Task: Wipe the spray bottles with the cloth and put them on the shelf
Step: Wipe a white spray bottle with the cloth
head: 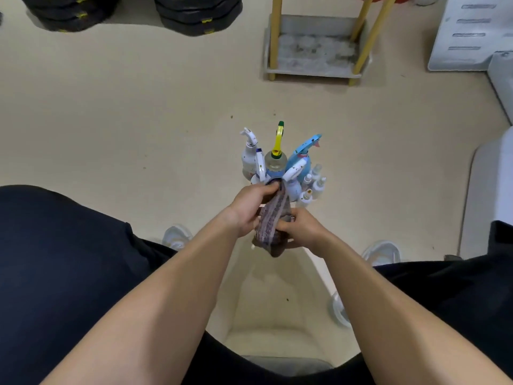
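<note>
Left hand (251,207): closed round the upper end of the cloth (273,218), fingers curled over its top.
Right hand (301,232): we see it gripping the cloth lower down, thumb across the fabric.
Cloth: striped, purplish-grey, bunched into a long roll between both hands and held above the floor (138,120). We cannot tell if a bottle is wrapped inside.
Bottles: we see them standing in one tight cluster on the floor, just beyond the hands.
White bottle (249,159): left of the cluster, upright, white trigger on top, speckled with dirt.
Clear bottle (275,161): middle back, upright, yellow trigger with a green tip. We cannot tell what it contains.
Blue bottle (294,165): right back, blue trigger, pink nozzle.
Pale bottle (293,188): front, touching the cloth, white trigger tilted left.
Small bottles (315,184): several white ones, right edge of the cluster, close together.
Extra trigger (260,165): white, near the left fingertips. We cannot tell whose bottle it is.
Shelf (311,73): well beyond the bottles, grey tray, yellow posts, dusty bottom tier.
Black stacks (69,12): top left, on the floor.
White panel (469,31): slotted, top right.
Shoes (177,236): white, either side of the hands.
</note>
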Demonstrator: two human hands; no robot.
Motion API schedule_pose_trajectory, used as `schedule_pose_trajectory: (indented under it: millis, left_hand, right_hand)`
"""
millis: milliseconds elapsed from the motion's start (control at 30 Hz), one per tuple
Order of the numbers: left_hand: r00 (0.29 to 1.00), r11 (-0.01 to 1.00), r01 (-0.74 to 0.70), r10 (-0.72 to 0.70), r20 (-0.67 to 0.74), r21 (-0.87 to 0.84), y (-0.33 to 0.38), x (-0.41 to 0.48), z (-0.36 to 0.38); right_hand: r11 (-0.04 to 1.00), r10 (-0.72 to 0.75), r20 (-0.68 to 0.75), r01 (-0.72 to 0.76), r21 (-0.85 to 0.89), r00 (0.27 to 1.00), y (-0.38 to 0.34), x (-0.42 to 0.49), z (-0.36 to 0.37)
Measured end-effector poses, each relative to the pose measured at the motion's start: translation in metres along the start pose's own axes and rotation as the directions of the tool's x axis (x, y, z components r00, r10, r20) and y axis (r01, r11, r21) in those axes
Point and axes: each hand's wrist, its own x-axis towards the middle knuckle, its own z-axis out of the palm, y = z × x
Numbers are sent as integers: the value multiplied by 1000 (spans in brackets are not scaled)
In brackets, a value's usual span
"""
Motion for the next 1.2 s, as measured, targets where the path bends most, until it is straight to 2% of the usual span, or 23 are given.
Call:
schedule_pose_trajectory:
  millis: [67, 133, 200, 300, 400, 467, 567, 700, 833, 933, 1033, 1200]
  left_hand:
    - [981, 965, -35, 83, -176, 261, -3, 20, -15]
    - [912, 888, 1, 188, -364, 459, -6, 38, -33]
    - [895, 836, 59, 197, -399, 545, -11, 58, -46]
    - [910, 756, 60, 227, -347, 652, -20, 87, -47]
    - [898, 762, -66, 327, -295, 644, -28, 118, -42]
    - [883, 779, -171, 393, -257, 604, -34, 135, -41]
    - [854, 788, -246, 451, -259, 564, -39, 159, -39]
    - [792, 698, -301, 562, -238, 650, -40, 176, -37]
    - [787, 681, -307, 574, -225, 665, -40, 173, -40]
    - [805, 704, -295, 547, -230, 646, -40, 157, -44]
    - [815, 726, -299, 532, -230, 620, -29, 129, -44]
    - [843, 706, -333, 520, -138, 625, 21, 69, -41]
  right_hand:
    - [998, 57, -81, -56, 9, 995, 6, 14, 2]
    - [997, 78, -172, -74, 26, 982, 13, 27, 5]
    - [996, 88, -228, -84, 31, 970, 19, 38, 6]
    - [985, 77, -273, -115, -126, 959, 38, 54, 4]
    - [972, 125, -273, -172, -158, 954, 58, 68, 2]
    - [972, 160, -272, -200, -126, 949, 69, 74, -2]
    - [969, 220, -269, -242, -50, 938, 81, 87, -8]
    - [964, 255, -265, -265, -3, 930, 87, 94, -12]
    - [977, 212, -300, -191, 100, 930, 78, 92, -9]
    - [972, 187, -261, -140, 187, 947, 58, 81, -7]
    - [979, 142, -227, -104, 173, 963, 28, 64, -6]
    - [965, -30, -385, 127, 228, 922, -48, 18, -16]
